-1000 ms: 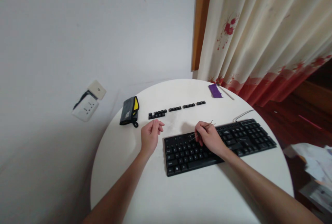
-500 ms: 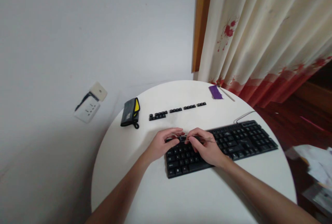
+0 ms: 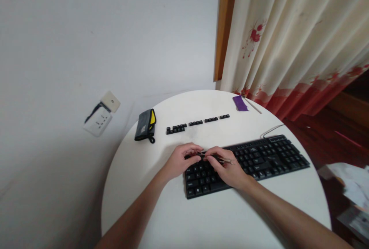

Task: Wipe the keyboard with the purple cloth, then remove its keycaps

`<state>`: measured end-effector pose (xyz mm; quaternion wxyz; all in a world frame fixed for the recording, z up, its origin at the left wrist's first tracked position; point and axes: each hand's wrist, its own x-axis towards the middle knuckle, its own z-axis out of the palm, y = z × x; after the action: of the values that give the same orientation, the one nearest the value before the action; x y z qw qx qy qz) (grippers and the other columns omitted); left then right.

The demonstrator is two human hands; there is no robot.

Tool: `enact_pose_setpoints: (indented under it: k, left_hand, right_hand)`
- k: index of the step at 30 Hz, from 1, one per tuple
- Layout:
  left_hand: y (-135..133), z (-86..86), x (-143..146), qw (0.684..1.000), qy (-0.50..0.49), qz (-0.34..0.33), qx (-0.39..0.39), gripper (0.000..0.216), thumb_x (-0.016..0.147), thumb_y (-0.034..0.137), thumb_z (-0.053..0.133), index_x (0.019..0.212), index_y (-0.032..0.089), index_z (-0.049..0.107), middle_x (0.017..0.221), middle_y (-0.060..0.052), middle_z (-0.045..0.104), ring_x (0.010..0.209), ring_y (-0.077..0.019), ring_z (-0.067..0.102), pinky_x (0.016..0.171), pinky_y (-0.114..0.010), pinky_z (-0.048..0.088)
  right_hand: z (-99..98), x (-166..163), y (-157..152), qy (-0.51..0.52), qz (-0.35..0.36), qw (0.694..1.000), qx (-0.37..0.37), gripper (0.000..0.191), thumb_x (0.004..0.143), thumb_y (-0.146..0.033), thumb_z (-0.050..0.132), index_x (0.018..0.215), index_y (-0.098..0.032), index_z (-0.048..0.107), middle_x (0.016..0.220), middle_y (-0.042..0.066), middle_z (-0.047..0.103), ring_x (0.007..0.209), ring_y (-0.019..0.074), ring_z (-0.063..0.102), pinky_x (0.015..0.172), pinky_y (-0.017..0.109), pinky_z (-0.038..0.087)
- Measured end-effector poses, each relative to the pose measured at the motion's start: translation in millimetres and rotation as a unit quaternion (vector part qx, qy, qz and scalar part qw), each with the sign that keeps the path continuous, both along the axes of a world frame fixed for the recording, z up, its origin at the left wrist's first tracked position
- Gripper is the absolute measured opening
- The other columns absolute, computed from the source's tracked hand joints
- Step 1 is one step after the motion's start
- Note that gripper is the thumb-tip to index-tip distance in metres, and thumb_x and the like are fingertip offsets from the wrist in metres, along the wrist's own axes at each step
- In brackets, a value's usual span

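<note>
A black keyboard (image 3: 261, 160) lies on the white round table (image 3: 170, 218). Over its upper left part, my left hand (image 3: 180, 162) is closed, its thumb and fingertips brought together at the left end of a thin metal wire tool (image 3: 226, 160). What sits between those fingertips is too small and dark to make out. My right hand (image 3: 227, 168) pinches the wire tool with thumb and fingers, its other end sticking out to the right across the hand. Both sets of fingertips almost meet, and they hide the keys beneath.
Small groups of loose black keycaps (image 3: 175, 128) stand in a row behind the keyboard. A dark pouch (image 3: 144, 125) with yellow trim lies at back left. At back right are a purple cloth (image 3: 240, 103) and a thin stick (image 3: 253, 106). The keyboard cable (image 3: 272, 129) curves off the right edge.
My right hand has shifted slightly left, with the wire tool turned a little in its grasp. The left fingertips have closed in nearer to the tool's end.
</note>
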<state>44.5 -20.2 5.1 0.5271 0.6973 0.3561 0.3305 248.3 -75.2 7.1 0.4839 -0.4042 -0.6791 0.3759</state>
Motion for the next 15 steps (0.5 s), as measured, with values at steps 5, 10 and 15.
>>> enact_pose_setpoints:
  k: [5, 10, 15]
  left_hand:
    - [0.4, -2.5, 1.0, 1.000, 0.000, -0.002, -0.028, 0.024, 0.079, 0.014, 0.070, 0.103, 0.017, 0.070, 0.097, -0.006, 0.073, 0.092, -0.0191, 0.067, 0.084, -0.030, 0.052]
    - [0.3, -2.7, 2.0, 0.999, -0.007, -0.012, -0.033, 0.024, 0.077, 0.014, 0.071, 0.101, 0.016, 0.069, 0.092, -0.004, 0.071, 0.085, -0.0169, 0.066, 0.080, -0.028, 0.051]
    - [-0.7, -3.7, 2.7, 0.999, 0.003, -0.018, -0.036, 0.022, 0.078, 0.017, 0.073, 0.099, 0.016, 0.069, 0.089, -0.004, 0.070, 0.083, -0.0169, 0.065, 0.078, -0.028, 0.051]
  right_hand:
    - [-2.3, -2.6, -0.1, -0.018, -0.027, 0.999, 0.028, 0.012, 0.094, -0.020, 0.055, 0.094, -0.019, 0.067, 0.084, 0.001, 0.070, 0.076, 0.0135, 0.065, 0.072, 0.024, 0.048]
    - [-4.1, -4.2, -1.2, -0.028, -0.029, 0.999, 0.030, 0.012, 0.094, -0.019, 0.055, 0.094, -0.020, 0.067, 0.083, 0.001, 0.071, 0.075, 0.0141, 0.065, 0.071, 0.025, 0.049]
    - [-6.4, -3.5, -1.6, -0.047, -0.011, 0.998, 0.044, 0.014, 0.094, -0.019, 0.054, 0.097, -0.021, 0.067, 0.087, 0.002, 0.071, 0.076, 0.0148, 0.065, 0.073, 0.026, 0.049]
